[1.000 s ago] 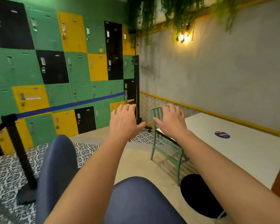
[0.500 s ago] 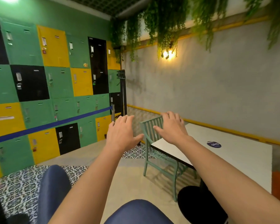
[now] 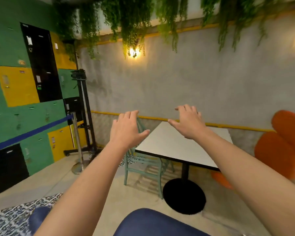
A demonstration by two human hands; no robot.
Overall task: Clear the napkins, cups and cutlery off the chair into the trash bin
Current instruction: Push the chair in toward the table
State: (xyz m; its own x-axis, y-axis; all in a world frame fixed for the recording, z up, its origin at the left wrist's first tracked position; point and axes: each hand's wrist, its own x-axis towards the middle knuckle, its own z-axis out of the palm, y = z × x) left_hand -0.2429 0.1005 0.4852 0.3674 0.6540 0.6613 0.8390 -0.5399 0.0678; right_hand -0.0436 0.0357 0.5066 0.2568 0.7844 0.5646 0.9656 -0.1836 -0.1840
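Green, yellow and black lockers (image 3: 20,92) at far left; stanchion post (image 3: 77,143) in front of them. Left hand (image 3: 126,131) raised, palm down, fingers loosely spread, empty. Teal chair (image 3: 143,165) tucked under white table (image 3: 182,145); seat contents hidden. Right hand (image 3: 188,122) over table, fingers spread, empty. Orange seats (image 3: 279,147) at right, blurred.

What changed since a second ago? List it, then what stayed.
The view swung right: the lockers slid left, and the white table, green chair and an orange seat came further into view. The left hand and right hand drifted apart. Unchanged: both hands open, empty, held out in the air. No napkins, cups, cutlery or bin in sight.
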